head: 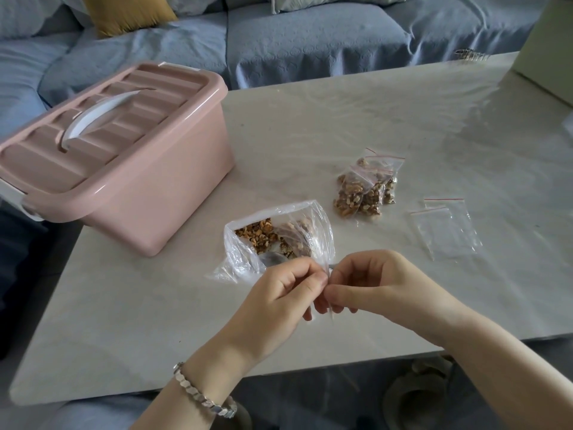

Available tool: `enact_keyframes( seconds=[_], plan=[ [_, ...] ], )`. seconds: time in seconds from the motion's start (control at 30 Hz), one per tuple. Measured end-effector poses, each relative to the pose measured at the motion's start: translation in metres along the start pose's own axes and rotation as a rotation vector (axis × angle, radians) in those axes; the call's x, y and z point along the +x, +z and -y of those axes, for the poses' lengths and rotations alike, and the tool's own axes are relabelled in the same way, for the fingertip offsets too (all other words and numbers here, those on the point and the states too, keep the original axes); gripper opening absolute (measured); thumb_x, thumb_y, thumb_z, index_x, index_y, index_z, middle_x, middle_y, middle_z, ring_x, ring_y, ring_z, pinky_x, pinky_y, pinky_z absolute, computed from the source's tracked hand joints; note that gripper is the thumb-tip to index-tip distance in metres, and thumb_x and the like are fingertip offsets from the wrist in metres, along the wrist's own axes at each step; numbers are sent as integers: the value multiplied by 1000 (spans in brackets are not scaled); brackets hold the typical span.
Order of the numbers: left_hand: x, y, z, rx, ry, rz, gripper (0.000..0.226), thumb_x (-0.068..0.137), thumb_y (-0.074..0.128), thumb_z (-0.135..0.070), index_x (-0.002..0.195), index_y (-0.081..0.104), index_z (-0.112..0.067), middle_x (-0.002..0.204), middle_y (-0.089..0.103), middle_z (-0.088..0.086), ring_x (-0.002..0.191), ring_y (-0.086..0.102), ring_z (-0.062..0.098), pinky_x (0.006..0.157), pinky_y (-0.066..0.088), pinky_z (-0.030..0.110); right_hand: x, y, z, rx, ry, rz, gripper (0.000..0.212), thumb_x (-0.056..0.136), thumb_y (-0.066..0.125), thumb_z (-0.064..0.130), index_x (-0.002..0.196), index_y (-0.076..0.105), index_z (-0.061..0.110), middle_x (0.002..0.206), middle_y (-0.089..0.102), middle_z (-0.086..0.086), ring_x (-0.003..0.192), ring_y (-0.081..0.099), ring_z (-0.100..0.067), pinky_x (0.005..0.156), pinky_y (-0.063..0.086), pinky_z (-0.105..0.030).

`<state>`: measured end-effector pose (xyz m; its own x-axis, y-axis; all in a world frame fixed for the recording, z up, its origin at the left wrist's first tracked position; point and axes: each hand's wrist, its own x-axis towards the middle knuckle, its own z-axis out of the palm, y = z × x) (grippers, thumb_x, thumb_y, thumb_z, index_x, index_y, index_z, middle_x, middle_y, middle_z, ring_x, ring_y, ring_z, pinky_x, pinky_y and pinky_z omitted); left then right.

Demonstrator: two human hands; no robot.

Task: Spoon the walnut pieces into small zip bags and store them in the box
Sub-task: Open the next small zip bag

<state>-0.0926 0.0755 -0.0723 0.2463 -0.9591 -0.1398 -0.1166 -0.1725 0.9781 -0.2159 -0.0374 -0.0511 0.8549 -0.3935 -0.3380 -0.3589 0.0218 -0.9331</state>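
Pink box (pixel 148 193) (white handle (pixel 96 119)), blue sofa (pixel 310 41), mustard cushion (pixel 127 12).

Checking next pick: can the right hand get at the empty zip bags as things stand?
Probably yes. The empty zip bags lie flat on the table beside the right hand, with nothing between. But it and the left hand are pinching thin clear plastic, which it must release first.

A home living room: blue sofa (pixel 279 41), cushions (pixel 127 13), low table (pixel 341 119).

Left hand (pixel 286 290) from 7 o'clock and right hand (pixel 369 282) from 4 o'clock meet fingertips, both pinching a bag (pixel 331 318).
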Motion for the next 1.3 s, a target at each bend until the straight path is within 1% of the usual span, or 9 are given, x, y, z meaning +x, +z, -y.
enact_keyframes(
  seconds=[0.17,0.27,0.47,0.6,0.7,0.77,0.93,1.13,1.3],
  plan=[
    [-1,2,1,66,5,-22,25,89,42,-27,78,62,-16,70,61,-6,70,55,7,62,47,22,2,4,-3,54,45,-114,3,76,68,9,74,69,9,70,73,-8,63,64,-11,61,52,-19],
    [-2,5,3,153,13,-46,28,96,40,-25,80,61,-17,71,60,-6,70,54,11,64,47,26,4,7,-5,6,59,-165,17,79,64,7,69,74,17,65,72,-3,57,63,-5,58,51,-15],
    [-2,5,4,200,-22,-93,26,96,44,-20,76,60,-18,69,60,-10,70,56,7,63,48,21,5,5,-8,-43,81,-130,20,85,62,10,73,76,18,71,74,-1,61,63,-3,57,48,-12],
    [-2,6,4,153,-58,-185,25,86,55,-34,89,70,-14,74,69,-7,74,66,8,63,52,18,5,5,-7,-131,41,-232,13,77,71,21,67,75,27,63,71,12,55,58,4,54,44,-8],
    [-3,9,1,87,-67,-214,35,76,58,-43,87,73,-13,73,73,-2,73,70,12,63,58,27,4,7,-7,-204,4,-303,10,74,73,26,65,74,29,62,70,12,59,63,-7,55,47,-17],
    [-3,11,-1,12,-121,-271,27,78,64,-36,81,74,-12,69,73,2,68,71,14,60,57,28,4,9,-8,-236,-20,-328,10,73,74,25,64,74,29,64,70,9,61,63,-12,55,47,-21],
    [2,7,-2,-58,-163,-218,20,89,58,-20,84,74,-8,71,73,6,69,71,17,60,57,27,3,10,-4,-295,-44,-301,14,69,77,24,59,71,32,65,69,15,59,62,-1,55,46,-11],
    [-2,-2,-1,118,60,-38,22,94,50,-16,79,65,-15,70,67,-9,68,63,6,63,47,16,4,-3,1,80,106,-48,7,72,70,9,66,74,9,66,67,-6,55,54,-3,54,44,-14],
    [-5,4,6,-248,-2,-88,23,87,49,-19,70,64,-18,71,67,-2,71,64,13,70,52,24,5,-4,0,563,165,40,12,67,60,9,64,69,2,63,65,-11,54,61,-13,53,51,-18]
  ],
)
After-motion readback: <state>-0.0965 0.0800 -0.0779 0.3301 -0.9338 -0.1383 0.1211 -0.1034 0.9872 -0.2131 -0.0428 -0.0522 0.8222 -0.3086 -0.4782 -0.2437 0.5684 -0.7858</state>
